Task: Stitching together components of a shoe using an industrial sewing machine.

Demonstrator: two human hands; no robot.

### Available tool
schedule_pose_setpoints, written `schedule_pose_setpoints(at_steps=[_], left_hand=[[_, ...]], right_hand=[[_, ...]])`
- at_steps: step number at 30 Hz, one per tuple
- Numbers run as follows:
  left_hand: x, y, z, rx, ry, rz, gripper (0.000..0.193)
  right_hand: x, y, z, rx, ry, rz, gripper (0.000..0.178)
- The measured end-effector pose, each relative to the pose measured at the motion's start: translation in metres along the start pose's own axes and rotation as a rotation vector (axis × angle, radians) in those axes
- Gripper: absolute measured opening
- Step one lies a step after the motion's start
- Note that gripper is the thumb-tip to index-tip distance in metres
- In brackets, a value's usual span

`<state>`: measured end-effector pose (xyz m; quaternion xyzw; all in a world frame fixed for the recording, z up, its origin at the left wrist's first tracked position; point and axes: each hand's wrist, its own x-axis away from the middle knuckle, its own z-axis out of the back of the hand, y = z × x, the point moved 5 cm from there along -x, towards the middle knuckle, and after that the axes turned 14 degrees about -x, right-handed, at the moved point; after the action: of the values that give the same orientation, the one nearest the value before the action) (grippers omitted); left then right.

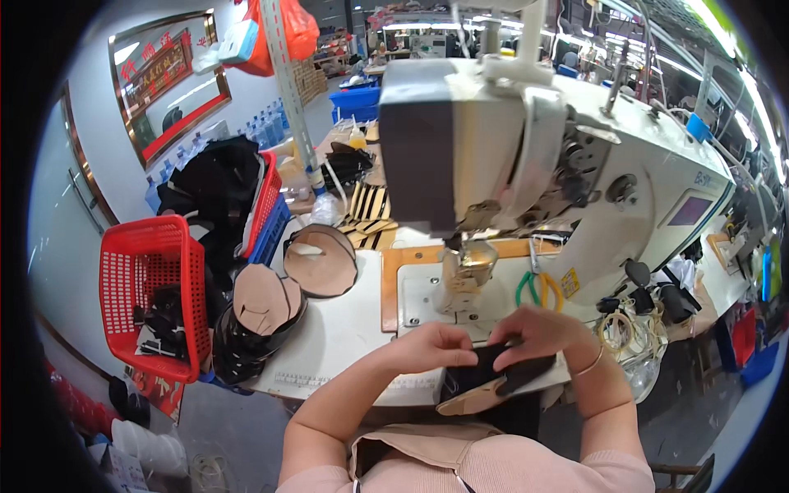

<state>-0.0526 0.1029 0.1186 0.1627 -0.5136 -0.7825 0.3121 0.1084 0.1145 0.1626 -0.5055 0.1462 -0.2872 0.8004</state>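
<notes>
At the front edge of the machine table, my left hand [433, 345] and my right hand [544, 335] pinch the upper edge of a black and beige sewn piece [526, 377], which looks like a shoe upper. The piece hangs between them, its beige side tilted down at the lower left. Thumbs point toward each other. Right behind my hands stands a large white sewing machine [497, 148], its needle area [464, 279] above a metal plate. Scissors [538, 287] with one green and one yellow handle lie just beyond my right hand.
Left on the white table [333, 337] are a round stack of beige-lined pieces [322, 259] and a black-sided stack [261, 304]. A red basket [197, 296] with black scraps stands at the table's left edge. Spools and cords [629, 324] crowd the right side.
</notes>
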Motion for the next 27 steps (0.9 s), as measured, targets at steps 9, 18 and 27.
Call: schedule_pose_setpoints(at_steps=[9,18,27], left_hand=[[-0.035,-0.015,0.067,0.367,0.466,0.034,0.012],[-0.045,-0.014,0.064,0.364,1.182,-0.111,0.01],[-0.051,-0.027,0.068,0.408,1.153,-0.185,0.013]], right_hand=[[-0.022,0.078,0.118,-0.846,0.737,0.265,0.02],[-0.023,0.044,0.074,0.066,1.28,0.548,0.009],[-0.061,0.017,0.051,0.052,1.038,0.486,0.017]])
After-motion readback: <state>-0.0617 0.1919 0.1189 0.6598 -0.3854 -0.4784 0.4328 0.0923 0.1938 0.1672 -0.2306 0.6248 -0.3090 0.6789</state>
